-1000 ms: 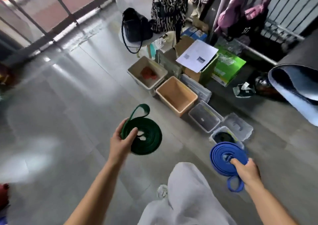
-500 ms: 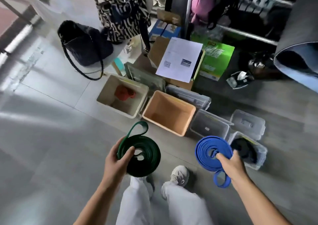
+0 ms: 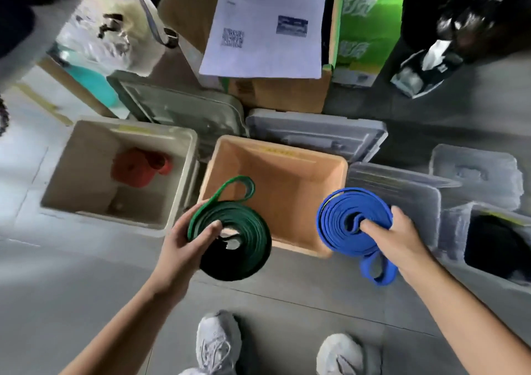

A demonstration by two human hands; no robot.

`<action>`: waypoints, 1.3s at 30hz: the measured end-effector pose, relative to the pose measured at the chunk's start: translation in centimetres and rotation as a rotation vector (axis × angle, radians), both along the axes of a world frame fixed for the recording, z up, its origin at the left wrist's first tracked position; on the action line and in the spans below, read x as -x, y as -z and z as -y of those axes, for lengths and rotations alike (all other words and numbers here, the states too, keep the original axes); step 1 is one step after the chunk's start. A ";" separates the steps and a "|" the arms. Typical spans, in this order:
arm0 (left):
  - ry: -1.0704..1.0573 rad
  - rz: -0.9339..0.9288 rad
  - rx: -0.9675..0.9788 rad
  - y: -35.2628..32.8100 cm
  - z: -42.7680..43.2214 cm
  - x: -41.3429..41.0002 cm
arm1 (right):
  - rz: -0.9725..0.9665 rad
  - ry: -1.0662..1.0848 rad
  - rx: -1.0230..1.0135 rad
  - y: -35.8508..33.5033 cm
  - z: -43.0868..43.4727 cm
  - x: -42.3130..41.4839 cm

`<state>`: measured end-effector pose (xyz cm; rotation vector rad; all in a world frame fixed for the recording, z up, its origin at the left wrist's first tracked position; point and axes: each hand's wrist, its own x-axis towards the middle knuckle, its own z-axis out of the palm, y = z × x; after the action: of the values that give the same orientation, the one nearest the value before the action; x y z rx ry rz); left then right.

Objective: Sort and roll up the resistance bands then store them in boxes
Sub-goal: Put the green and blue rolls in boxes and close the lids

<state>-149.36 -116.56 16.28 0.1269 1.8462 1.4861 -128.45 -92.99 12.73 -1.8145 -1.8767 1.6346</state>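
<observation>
green band (image 3: 258, 241): flat coil, pinched in left hand (image 3: 181, 245) fingers, end loop above fingertips | blue band (image 3: 336, 231): flat coil, gripped in right hand (image 3: 402, 237) fingers, end loop below

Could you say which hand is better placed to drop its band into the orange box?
Probably the left hand: its green band overlaps the orange box opening; the right hand holds its blue band at the box's right corner.

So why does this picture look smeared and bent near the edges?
Head view: motion blur softens everything, worst on the printed sheet and green carton; the wide lens bows the seams in the floor; pale daylight washes it out at left; the green band in the left hand and blue band in the right hand look clearest.
</observation>
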 end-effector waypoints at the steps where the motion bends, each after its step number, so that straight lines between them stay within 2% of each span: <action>1: 0.013 0.003 -0.028 2.0 -0.1 0.6 | -0.026 0.003 -0.008 1.8 -0.3 0.7; 7: -0.044 0.068 -0.137 11.2 0.3 3.2 | -0.144 -0.067 -0.034 9.5 -2.6 4.0; 12: -0.009 0.039 -0.228 12.7 0.6 5.0 | -0.163 -0.224 -0.098 8.4 -3.5 6.1; 17: -0.037 0.021 -0.343 12.5 0.6 4.9 | -0.167 -0.247 -0.059 7.6 -2.7 9.1; 22: -0.148 0.007 -0.392 14.1 0.8 5.1 | 0.015 -0.444 -0.052 14.2 -0.7 16.7; 26: -0.218 0.063 -0.399 14.9 2.2 5.7 | 0.205 -0.487 -0.125 20.5 0.3 20.1; 29: -0.244 0.063 -0.370 15.4 3.4 6.3 | 0.273 -0.490 -0.133 23.4 0.9 20.9; 35: -0.247 0.042 -0.347 16.0 3.7 6.9 | 0.429 -0.598 -0.366 25.8 1.7 19.6; 39: -0.185 0.045 -0.349 15.9 2.6 6.9 | 0.497 -0.773 -0.308 24.5 0.4 19.3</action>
<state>-156.29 -119.16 0.38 0.0898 1.5829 1.9162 -147.73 -93.40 -11.74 -1.5428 -3.1206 0.9245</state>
